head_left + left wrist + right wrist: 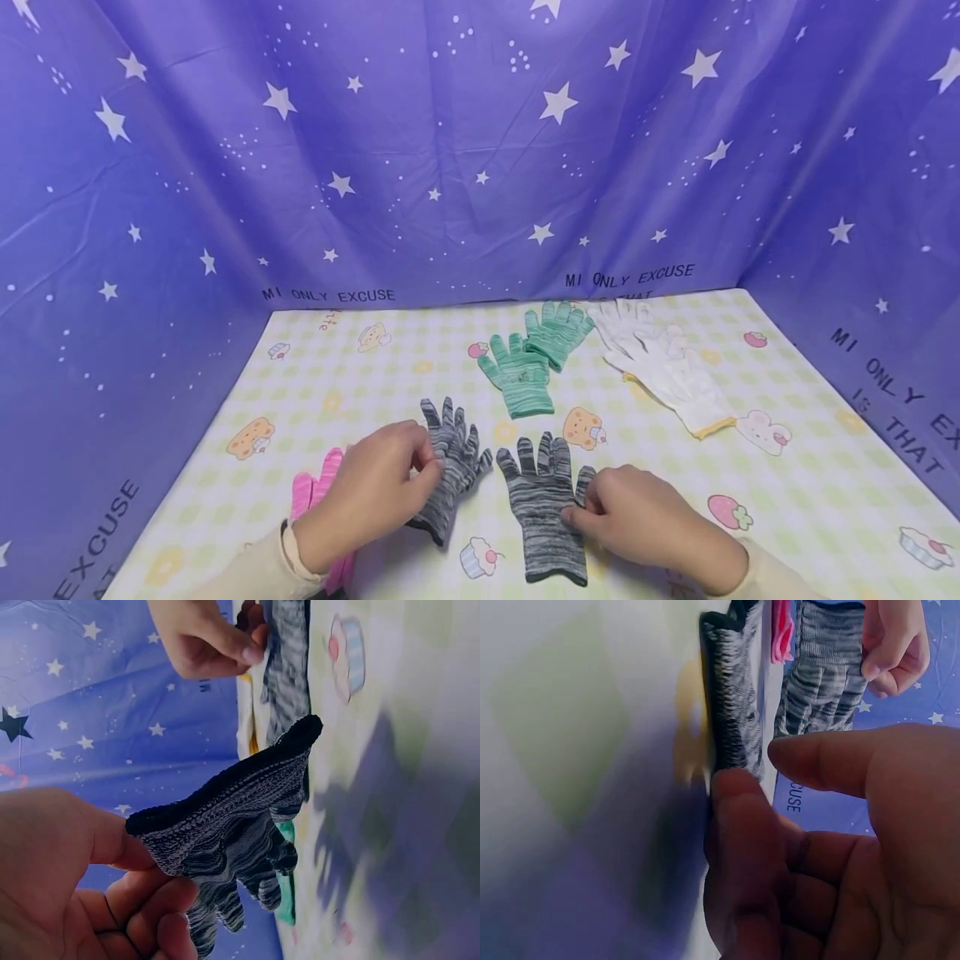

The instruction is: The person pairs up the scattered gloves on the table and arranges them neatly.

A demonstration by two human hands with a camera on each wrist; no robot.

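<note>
My left hand pinches a grey-and-black striped knit glove by its side near the cuff. In the left wrist view this glove hangs raised off the table, its shadow beside it, black cuff edge toward the camera. A matching striped glove lies flat on the table, fingers pointing away. My right hand is at this glove's right side, by its thumb. In the right wrist view the index fingertip meets the edge of the striped glove, while the thumb stands apart from it.
Pink gloves lie partly hidden under my left forearm. Farther back are two green gloves and, to their right, white gloves with yellow cuff edges. A purple star-printed curtain encloses the checked tablecloth at the back and sides.
</note>
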